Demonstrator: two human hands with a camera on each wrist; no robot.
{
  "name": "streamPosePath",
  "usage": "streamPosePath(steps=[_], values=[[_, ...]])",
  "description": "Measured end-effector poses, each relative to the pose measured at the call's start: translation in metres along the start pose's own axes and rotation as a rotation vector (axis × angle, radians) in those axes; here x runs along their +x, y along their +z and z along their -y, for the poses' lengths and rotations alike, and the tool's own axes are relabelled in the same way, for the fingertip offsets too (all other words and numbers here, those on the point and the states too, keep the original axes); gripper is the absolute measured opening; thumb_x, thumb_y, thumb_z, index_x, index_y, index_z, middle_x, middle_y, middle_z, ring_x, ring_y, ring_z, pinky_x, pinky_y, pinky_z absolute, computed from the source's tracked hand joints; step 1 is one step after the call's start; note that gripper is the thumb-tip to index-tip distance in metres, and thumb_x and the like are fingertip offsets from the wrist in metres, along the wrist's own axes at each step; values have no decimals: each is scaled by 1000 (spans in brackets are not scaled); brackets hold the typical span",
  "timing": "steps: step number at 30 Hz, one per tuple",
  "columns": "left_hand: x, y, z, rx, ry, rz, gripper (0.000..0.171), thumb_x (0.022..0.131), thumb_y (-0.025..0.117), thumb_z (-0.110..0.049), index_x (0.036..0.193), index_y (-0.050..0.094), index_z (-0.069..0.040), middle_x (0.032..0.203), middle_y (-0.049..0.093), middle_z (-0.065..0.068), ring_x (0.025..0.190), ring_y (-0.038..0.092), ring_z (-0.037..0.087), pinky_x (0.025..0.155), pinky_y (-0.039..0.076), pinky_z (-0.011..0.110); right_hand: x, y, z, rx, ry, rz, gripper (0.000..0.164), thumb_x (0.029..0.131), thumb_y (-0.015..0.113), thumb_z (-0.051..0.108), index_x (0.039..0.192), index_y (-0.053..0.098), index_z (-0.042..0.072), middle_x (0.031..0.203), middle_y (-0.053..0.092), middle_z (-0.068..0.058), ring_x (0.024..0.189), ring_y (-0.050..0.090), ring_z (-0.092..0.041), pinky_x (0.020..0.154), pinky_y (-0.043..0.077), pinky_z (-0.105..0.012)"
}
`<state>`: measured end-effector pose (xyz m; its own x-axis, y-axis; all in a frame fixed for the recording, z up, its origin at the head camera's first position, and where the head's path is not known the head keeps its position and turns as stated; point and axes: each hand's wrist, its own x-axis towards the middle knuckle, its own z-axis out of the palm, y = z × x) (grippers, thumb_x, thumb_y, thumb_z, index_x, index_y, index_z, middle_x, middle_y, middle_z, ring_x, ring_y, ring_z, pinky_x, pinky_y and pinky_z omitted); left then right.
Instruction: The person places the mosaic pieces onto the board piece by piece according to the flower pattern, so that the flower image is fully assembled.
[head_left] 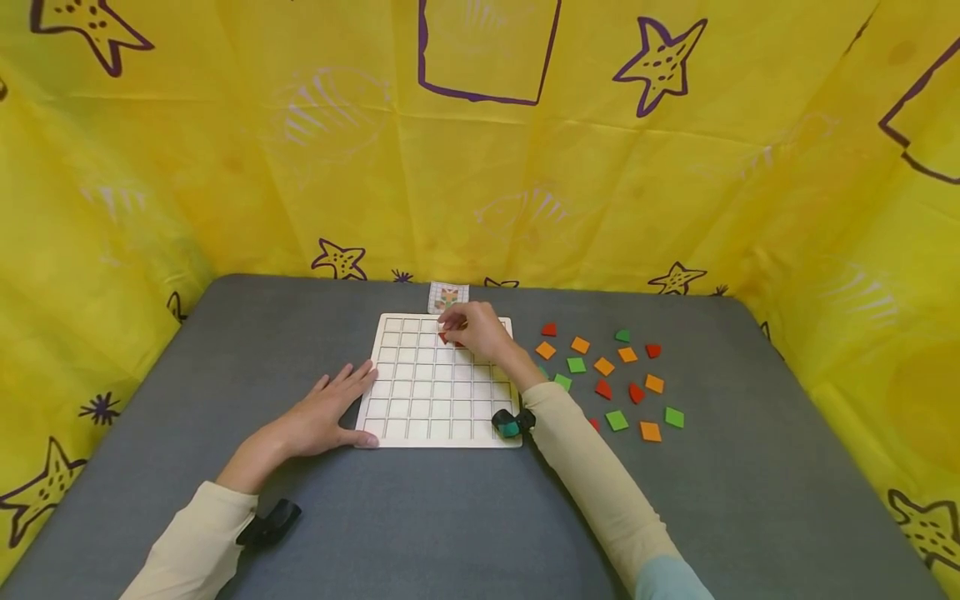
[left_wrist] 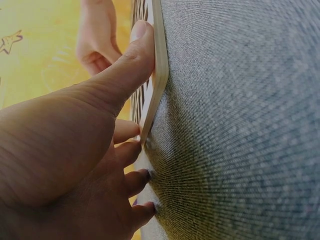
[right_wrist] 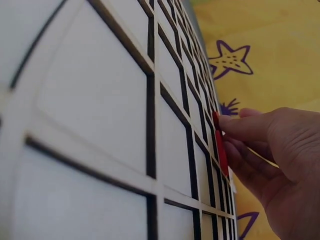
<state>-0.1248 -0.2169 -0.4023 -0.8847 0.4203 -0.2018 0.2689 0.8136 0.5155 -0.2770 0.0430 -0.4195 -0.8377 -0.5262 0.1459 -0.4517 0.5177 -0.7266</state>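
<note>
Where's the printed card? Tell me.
In the head view, the printed card lies near the far edge of the table, beyond the grid board, near the right hand, left of the loose tiles.

Left sleeve point(head_left: 197, 546): cream, plain, lightly creased, ending near the wrist. Right sleeve point(head_left: 600, 475): matching cream, close-fitting, meeting a pale blue section point(head_left: 671, 577) higher up the arm. A small black wrist unit point(head_left: 270, 523) sits at the left cuff; a second black unit point(head_left: 527, 419), at the right cuff, shows a teal patch point(head_left: 509, 429). Left hand point(head_left: 318, 417) and right hand point(head_left: 480, 329): bare.
</note>
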Motion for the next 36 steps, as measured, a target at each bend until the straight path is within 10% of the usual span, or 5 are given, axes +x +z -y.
streamPosePath(steps=[36], values=[[-2, 3, 0, 17, 25, -25, 104, 79, 76, -50, 153, 25, 1, 160, 18, 23, 145, 11, 49, 112, 6, 67, -35, -70, -36, -51, -17, -37, 23, 88, 71, -1, 111, 71, -4, 98, 72, -12, 91, 67, -25, 85, 55, -38]])
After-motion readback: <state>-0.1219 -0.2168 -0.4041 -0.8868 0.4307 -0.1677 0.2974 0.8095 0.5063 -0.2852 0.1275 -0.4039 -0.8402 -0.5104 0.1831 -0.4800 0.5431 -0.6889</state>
